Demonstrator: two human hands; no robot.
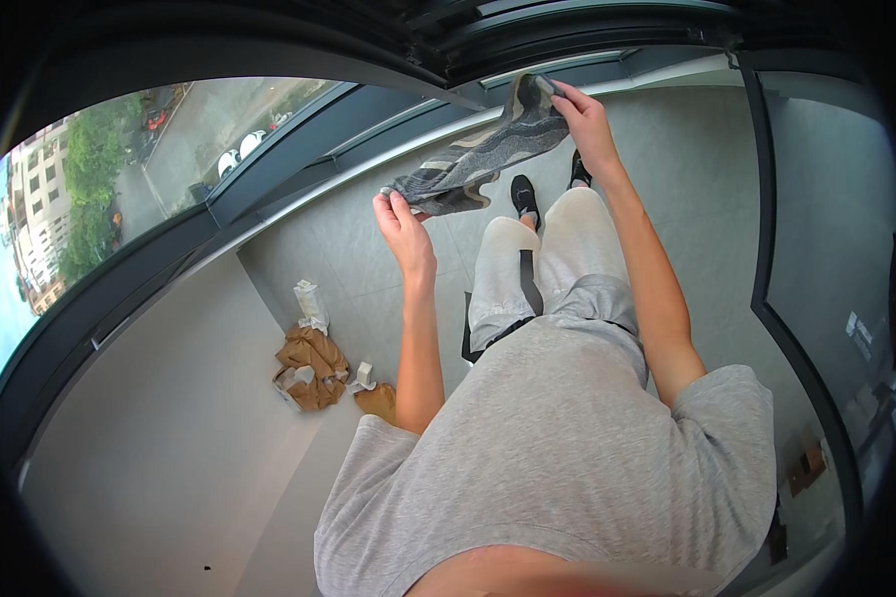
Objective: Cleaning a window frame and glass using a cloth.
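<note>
A grey patterned piece of fabric [485,153], with wavy dark and beige bands, is stretched between my two hands in front of the window side. My left hand [407,235] pinches its lower left end between thumb and fingers. At the upper right end, my right hand [586,123] grips a corner the same way. The cloth slants up from left to right and sags into folds along its lower edge. Whether it is a garment or a plain cloth, I cannot tell.
Dark window frames [284,153] run along the left and front. Crumpled brown paper [313,369] and a white package [311,304] lie on the grey tiled floor [687,186] by the left wall. A black-framed glass panel [765,194] stands at the right.
</note>
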